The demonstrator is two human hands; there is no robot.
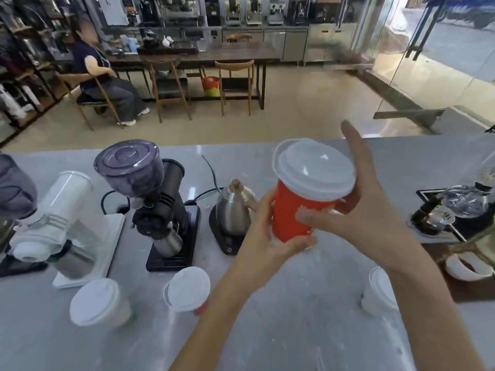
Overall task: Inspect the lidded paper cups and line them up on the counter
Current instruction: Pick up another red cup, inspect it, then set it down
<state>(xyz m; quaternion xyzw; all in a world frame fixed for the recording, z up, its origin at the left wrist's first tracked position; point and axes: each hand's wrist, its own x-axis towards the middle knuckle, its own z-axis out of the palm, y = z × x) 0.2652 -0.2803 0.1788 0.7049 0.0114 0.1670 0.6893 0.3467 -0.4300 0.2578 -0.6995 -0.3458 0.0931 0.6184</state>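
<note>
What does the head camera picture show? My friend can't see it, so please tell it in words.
Two hands, left hand and right hand, hold a red paper cup with a white lid above a grey counter. Three more lidded cups stand nearer the camera, with coffee grinders and a kettle behind.

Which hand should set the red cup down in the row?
Left, probably. The left hand wraps the red cup low on its body, nearer the two lidded cups standing on the counter; the right hand only steadies it near the lid.
</note>
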